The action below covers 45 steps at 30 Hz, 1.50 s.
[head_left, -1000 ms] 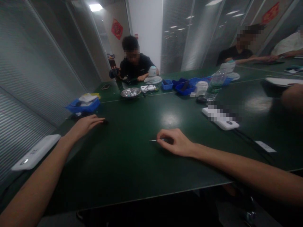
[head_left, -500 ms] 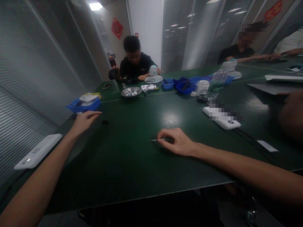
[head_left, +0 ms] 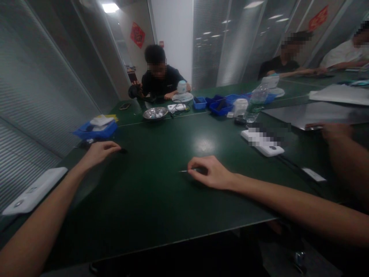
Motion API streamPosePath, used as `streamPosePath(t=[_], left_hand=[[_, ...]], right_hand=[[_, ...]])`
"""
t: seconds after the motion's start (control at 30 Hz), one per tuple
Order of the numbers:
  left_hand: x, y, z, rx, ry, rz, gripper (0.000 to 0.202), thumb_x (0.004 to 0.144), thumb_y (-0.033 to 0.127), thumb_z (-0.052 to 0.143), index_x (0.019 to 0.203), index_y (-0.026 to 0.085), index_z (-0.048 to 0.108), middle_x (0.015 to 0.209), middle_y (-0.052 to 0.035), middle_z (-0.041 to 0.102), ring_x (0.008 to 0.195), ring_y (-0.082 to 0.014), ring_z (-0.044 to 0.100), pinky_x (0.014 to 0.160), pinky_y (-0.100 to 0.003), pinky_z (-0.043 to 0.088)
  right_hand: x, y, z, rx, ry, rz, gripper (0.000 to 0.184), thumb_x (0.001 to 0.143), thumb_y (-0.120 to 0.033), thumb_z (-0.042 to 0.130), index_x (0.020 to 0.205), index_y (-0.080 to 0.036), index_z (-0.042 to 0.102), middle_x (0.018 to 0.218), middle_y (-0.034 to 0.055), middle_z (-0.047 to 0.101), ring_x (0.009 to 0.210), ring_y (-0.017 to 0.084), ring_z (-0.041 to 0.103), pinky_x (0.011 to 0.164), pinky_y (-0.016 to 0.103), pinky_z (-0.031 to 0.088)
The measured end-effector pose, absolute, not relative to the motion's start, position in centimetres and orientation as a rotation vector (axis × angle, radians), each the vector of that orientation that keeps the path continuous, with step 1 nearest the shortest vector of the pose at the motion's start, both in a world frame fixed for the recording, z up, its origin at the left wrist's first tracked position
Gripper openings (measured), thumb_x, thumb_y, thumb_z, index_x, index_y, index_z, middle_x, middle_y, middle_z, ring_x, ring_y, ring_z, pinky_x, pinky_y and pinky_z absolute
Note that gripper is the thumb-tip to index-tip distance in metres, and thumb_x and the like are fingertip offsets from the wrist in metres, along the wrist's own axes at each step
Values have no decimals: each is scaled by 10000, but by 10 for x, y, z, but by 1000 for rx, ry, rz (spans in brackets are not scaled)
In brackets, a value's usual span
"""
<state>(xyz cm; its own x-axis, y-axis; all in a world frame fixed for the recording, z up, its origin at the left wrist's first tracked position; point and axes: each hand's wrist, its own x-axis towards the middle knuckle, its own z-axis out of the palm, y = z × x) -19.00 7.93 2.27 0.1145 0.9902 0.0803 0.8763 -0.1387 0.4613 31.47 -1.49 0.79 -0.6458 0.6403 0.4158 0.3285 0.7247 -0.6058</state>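
Observation:
My left hand (head_left: 99,152) reaches over the left part of the green table. Its thumb and fingers are pinched at a small black piece (head_left: 123,151), whose kind is too dark and blurred to tell. My right hand (head_left: 211,173) rests on the table near the middle, fingers curled in a pinch around a thin tool with a pointed metal tip (head_left: 182,171). The tip points left; most of the tool is hidden in the hand.
Beyond my left hand stands a blue tray (head_left: 98,130) with white items. A metal bowl (head_left: 155,113), blue bins (head_left: 220,107), a bottle (head_left: 256,102) and white power banks (head_left: 262,142) lie around. A person's hand (head_left: 336,132) is beside a laptop at right.
My left hand has come down to the small black piece, and its fingertips now meet it. My right hand stays put with the tool. At right, the person's hand has shifted by the laptop.

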Motion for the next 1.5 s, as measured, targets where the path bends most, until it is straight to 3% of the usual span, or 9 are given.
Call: streamPosePath(t=[0.23,0.47,0.63,0.8,0.97,1.2,1.5], left_hand=[[-182,75,30,1956,1871,623,623,793,702,663,1067,150,754,916,-90,773,803,-239,712,756,-330,542],[-183,76,30,1922,1829,628,696,751,720,734,1179,172,763,1070,-105,796,1006,-279,740,978,-374,512],[-182,75,27,2036,1802,575,722,750,801,686,1124,190,780,1152,-123,772,1048,-313,709,971,-406,519],[-183,75,24,2213,1718,622,576,834,716,675,1094,216,796,1189,-86,757,1103,-291,680,1021,-384,476],[-186,75,22,2101,1746,596,596,864,673,669,1203,191,761,1170,-90,761,997,-264,706,917,-358,518],[-192,81,13,2186,1672,633,615,789,753,689,1092,228,792,1246,-83,730,1175,-304,643,1081,-398,454],[-193,82,7,2057,1753,608,656,747,772,709,1110,232,800,1267,-87,740,1180,-310,655,1075,-402,452]], right_hand=[[314,-14,7,-715,-2301,662,187,1008,-336,601,1025,-168,682,859,13,701,664,108,597,632,240,450],[315,-14,8,-726,-2315,668,193,1011,-332,589,1022,-164,682,868,25,700,683,119,594,656,259,449],[316,-14,6,-716,-2324,675,192,1013,-335,588,1039,-169,682,881,24,701,683,118,593,657,260,446],[316,-13,5,-726,-2313,668,175,1004,-329,604,1018,-172,679,866,17,700,688,117,601,661,254,445],[316,-14,7,-705,-2314,680,177,1004,-320,596,1017,-165,680,868,21,701,702,118,610,668,251,449],[316,-14,8,-712,-2326,668,182,1000,-326,599,1023,-165,679,864,21,699,691,119,608,667,257,446],[317,-13,5,-698,-2332,657,189,1004,-343,604,1030,-172,678,863,17,695,703,122,613,671,253,452]])
